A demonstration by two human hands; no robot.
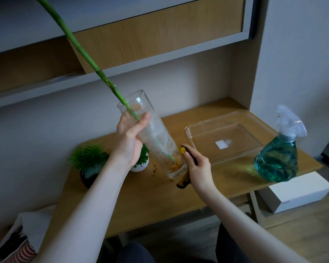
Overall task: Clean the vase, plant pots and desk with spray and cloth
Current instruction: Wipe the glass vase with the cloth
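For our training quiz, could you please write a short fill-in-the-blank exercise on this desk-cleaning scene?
1. The left hand grips the tall clear glass vase, which holds a green ____ stalk.
2. The right hand presses a yellow ____ against the vase's base.
3. The spray bottle holds ____ liquid.

Missing words: bamboo; cloth; blue-green

Clear plastic tray [198,132] near white box [300,190].

We see a clear glass vase [156,137], smooth and streaked. Beneath it the desk [144,198] is matt wood grain. Right of the vase lie a glossy clear plastic tray [254,118] and a translucent plastic spray bottle [277,158].
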